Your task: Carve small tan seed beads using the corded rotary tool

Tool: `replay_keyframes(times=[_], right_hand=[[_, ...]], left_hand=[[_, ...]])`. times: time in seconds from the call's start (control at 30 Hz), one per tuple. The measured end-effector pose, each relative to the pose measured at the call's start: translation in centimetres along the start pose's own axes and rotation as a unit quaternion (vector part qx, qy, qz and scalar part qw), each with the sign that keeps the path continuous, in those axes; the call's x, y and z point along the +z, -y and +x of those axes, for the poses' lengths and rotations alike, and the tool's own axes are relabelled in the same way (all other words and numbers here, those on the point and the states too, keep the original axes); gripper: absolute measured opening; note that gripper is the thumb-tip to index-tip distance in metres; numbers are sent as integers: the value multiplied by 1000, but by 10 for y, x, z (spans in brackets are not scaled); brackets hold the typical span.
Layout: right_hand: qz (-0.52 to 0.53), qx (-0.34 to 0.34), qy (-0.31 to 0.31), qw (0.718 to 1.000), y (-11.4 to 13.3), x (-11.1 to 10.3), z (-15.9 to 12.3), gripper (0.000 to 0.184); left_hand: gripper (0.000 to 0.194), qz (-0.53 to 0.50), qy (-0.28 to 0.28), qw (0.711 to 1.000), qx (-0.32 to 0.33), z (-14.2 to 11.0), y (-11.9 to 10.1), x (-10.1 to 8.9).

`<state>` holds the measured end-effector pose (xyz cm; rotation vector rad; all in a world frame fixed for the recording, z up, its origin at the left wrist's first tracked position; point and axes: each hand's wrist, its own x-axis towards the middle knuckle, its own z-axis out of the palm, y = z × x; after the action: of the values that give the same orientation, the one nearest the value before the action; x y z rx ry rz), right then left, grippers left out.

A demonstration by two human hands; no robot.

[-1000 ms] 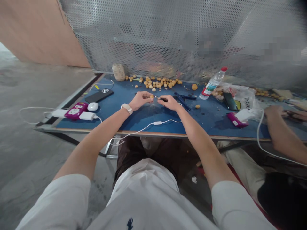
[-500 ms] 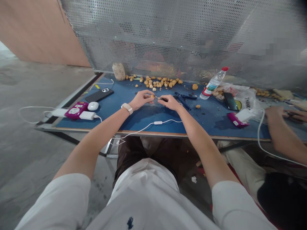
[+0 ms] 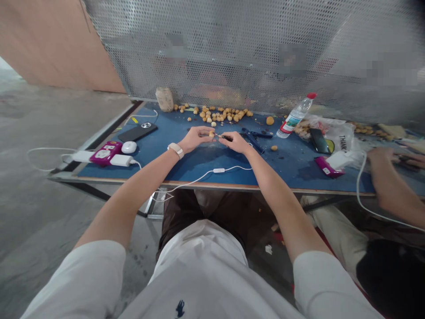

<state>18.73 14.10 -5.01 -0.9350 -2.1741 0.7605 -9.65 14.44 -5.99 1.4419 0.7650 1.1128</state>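
Note:
Over the blue table (image 3: 206,161), my left hand (image 3: 195,137) pinches a small tan nut (image 3: 211,133) between its fingertips. My right hand (image 3: 235,141) is closed on a thin dark-handled tool (image 3: 222,136) whose metal tip points at the nut. The two hands almost meet. A pale band sits on my left wrist. Several more tan nuts (image 3: 219,114) lie in a heap at the table's far edge, beyond my hands.
Blue pliers (image 3: 254,136) lie right of my hands, a water bottle (image 3: 295,115) beyond them. A black phone (image 3: 137,131), white mouse (image 3: 129,147) and magenta power bank (image 3: 105,153) sit left. A white cable (image 3: 206,173) crosses the front. Another person's arm (image 3: 388,181) works at right. Perforated metal screen behind.
My hands have stayed together over the nut with only slight shifts of the fingers. The other person's hand at right moved a little.

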Motion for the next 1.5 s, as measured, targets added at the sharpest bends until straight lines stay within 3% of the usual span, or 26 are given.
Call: replay_keyframes(times=[0.4, 0.8, 0.97, 1.17, 1.5], right_hand=[[-15, 1, 5, 1000, -5, 1, 2, 85], [-10, 6, 13, 1000, -1, -1, 0, 83], [-12, 13, 16, 1000, 0, -1, 1, 80], [-36, 8, 21, 999, -2, -3, 1, 72], [-99, 5, 20, 995, -16, -12, -1, 56]], left_hand=[[56, -13, 15, 1000, -24, 0, 1, -1], [59, -26, 22, 999, -26, 1, 1, -3], [61, -21, 21, 999, -34, -1, -1, -2], [42, 0, 29, 999, -42, -2, -4, 1], [38, 51, 29, 998, -24, 2, 2, -1]])
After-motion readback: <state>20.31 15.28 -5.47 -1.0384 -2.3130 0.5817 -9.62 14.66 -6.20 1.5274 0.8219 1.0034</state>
